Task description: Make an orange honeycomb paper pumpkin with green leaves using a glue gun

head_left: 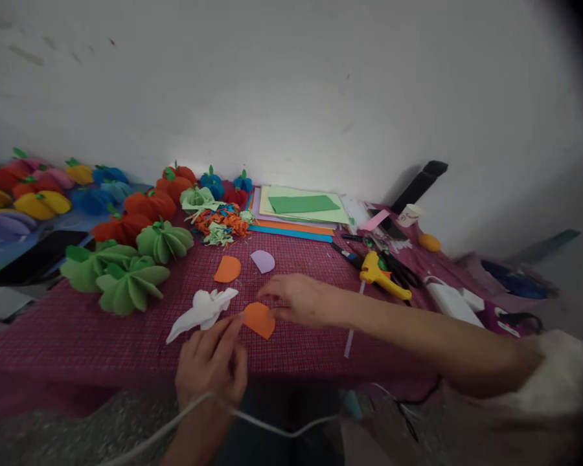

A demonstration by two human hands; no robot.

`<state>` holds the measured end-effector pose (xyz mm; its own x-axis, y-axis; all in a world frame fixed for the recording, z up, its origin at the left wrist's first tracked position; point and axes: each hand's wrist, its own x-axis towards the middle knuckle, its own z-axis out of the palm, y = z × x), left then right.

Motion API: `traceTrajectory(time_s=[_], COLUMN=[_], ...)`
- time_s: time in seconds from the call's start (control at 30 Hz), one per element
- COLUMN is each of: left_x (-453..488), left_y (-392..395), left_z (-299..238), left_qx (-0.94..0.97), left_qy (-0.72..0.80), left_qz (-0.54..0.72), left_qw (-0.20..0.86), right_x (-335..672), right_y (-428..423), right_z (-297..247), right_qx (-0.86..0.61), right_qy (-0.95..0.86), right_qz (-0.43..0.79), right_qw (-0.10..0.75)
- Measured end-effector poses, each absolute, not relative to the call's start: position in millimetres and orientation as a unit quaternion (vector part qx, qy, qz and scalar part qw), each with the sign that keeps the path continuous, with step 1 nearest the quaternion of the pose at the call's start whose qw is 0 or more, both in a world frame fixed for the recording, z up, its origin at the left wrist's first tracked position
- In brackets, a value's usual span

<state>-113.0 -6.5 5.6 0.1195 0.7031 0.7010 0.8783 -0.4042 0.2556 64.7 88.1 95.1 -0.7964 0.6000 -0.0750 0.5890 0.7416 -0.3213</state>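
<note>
A small orange paper piece [259,321], rounded at one end and pointed at the other, lies between my hands over the red checked cloth. The fingers of my left hand [212,362] are pinched together at its left edge. My right hand [298,299] reaches in from the right; its thumb touches the paper's right edge while the other fingers stay apart above it. Crumpled white tissue [205,309] lies beside my left hand. Farther back are another orange piece [227,269] of similar shape and a lilac one [263,261].
Green paper pumpkins [131,285] and other coloured ones fill the left side. Shredded paper [223,223] and stacked coloured sheets [296,213] lie at the back. A yellow glue gun [383,276], black scissors [402,268] and a white strip [350,343] are at right. A white cable [272,427] crosses in front.
</note>
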Motion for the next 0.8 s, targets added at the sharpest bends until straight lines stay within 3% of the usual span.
traceTrajectory(time_s=[0.2, 0.57, 0.67, 0.8], left_x=[-116.8, -116.8, -112.1, -98.9], left_y=[-10.8, -12.0, -13.6, -11.8], left_z=[5.3, 4.8, 11.2, 17.5], left_qx=[-0.725, -0.719, -0.699, -0.660], left_qy=[-0.536, -0.537, -0.567, -0.591], left_qz=[-0.426, -0.439, -0.436, -0.443], left_qw=[0.076, 0.053, 0.009, -0.139], right_x=[24.3, 21.3, 38.3, 68.5], right_y=[108.7, 115.2, 112.2, 87.8], right_z=[78.7, 76.2, 80.5, 85.8], right_qx=[-0.279, -0.295, -0.326, -0.409], right_qy=[-0.938, -0.915, -0.897, -0.750], right_qz=[0.159, 0.228, 0.281, 0.504], right_qw=[-0.129, -0.154, -0.099, 0.126])
